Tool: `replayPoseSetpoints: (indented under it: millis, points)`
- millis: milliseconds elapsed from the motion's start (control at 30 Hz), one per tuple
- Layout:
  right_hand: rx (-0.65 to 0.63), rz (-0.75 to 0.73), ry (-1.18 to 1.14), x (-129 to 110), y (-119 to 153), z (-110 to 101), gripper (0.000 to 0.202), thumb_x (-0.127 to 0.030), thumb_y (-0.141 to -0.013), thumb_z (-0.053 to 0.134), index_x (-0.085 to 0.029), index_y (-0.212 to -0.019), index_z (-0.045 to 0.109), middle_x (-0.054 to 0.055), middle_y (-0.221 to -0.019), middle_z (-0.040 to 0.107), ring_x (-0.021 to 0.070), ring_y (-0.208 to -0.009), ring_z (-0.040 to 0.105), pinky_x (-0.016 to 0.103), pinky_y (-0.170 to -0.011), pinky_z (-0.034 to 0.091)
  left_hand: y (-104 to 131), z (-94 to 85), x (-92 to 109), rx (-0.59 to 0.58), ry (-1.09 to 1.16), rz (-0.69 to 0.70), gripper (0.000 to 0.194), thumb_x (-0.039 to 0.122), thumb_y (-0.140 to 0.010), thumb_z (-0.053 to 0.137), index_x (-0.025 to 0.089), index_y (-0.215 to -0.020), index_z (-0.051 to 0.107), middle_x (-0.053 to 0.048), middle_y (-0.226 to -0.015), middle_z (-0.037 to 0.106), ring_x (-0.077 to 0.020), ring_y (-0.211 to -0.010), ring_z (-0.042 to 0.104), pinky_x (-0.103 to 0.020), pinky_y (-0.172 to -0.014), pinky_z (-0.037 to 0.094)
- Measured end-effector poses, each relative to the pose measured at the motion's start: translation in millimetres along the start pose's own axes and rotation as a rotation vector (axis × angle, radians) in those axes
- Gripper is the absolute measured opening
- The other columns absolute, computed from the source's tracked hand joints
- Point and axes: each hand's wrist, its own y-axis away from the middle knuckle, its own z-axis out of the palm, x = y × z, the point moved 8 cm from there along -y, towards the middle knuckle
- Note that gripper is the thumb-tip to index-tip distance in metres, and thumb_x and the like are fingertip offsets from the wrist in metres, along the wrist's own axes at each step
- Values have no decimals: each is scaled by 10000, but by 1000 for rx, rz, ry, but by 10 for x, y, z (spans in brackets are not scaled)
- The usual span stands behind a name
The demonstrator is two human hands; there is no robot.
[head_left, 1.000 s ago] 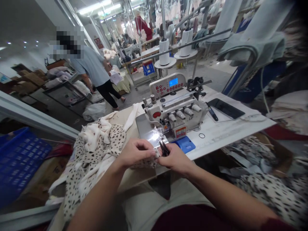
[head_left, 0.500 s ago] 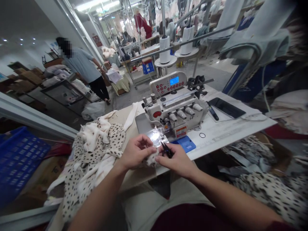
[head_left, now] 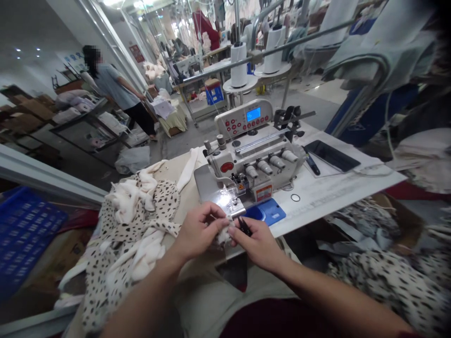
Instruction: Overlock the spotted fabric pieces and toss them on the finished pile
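Between my two hands is a small piece of white fabric with dark spots, held just in front of the sewing machine. My left hand pinches its left side between thumb and fingers. With thumb and forefinger my right hand grips the other side, and black thread snips lie in the same hand, points up. An overlock sewing machine with a lit blue display stands right beyond both hands. Its lamp shines on the metal plate around the needle. A pile of spotted and cream fabric lies left of my left arm.
A blue tray sits at the machine's front right. Further right on the table are a black hair-tie-like ring, a dark phone and a black pen-like tool. A blue basket stands at left; a person walks behind.
My head view has shifted slightly. Both hands stay together at the fabric, with the snips still in my right hand. The person in the background has moved a little to the left.
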Motion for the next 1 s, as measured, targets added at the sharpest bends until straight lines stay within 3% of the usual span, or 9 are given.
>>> replayPoseSetpoints:
  millis: [167,300,400,500,700,800,1000]
  points:
    - [102,-47,57,71,25,-111,348,-405,-934,580,-199,-657,620,-3,-636,633,149,-622,566,264,-647,432,-126,100,228,27,-209,153,89,281,-847,717,202,-853,678,4,-758,700,-130,-648,612,-241,-625,457]
    - [272,42,51,246,-16,-220,358,-420,-916,593,-206,-629,593,-4,-593,618,152,-588,550,265,-612,422,-269,184,252,102,-426,233,86,221,-830,732,211,-782,662,12,-748,687,-155,-705,611,-273,-686,442]
    - [315,81,13,324,-51,-225,367,-402,-898,603,-207,-589,568,-7,-555,601,148,-567,534,261,-595,413,-224,231,296,207,-600,313,125,239,-864,706,197,-764,643,-30,-814,684,-199,-822,610,-314,-743,436]
    - [323,96,-39,344,-80,-202,369,-388,-891,594,-207,-571,564,-6,-537,588,147,-557,527,260,-582,409,-78,345,335,206,-693,388,129,220,-948,581,198,-853,665,-54,-845,689,-202,-833,608,-331,-756,442]
    - [264,89,-62,287,-87,-232,352,-418,-887,600,-203,-614,548,-7,-586,569,144,-575,506,257,-566,403,170,521,393,211,-773,517,265,123,-907,553,175,-1151,643,-121,-1042,678,-257,-957,587,-401,-842,466]
    - [171,31,104,151,-51,-396,346,-414,-918,572,-200,-646,558,-5,-620,571,144,-587,500,259,-566,390,200,546,381,256,-816,549,290,147,-878,616,156,-1167,632,-138,-1068,676,-277,-979,594,-425,-845,466]
    - [-50,-142,545,-306,-90,-667,508,-384,-1044,322,-195,-633,552,10,-611,591,155,-597,554,280,-620,390,255,575,352,336,-908,668,257,95,-901,608,146,-1148,652,-122,-1127,709,-245,-959,610,-387,-775,450]
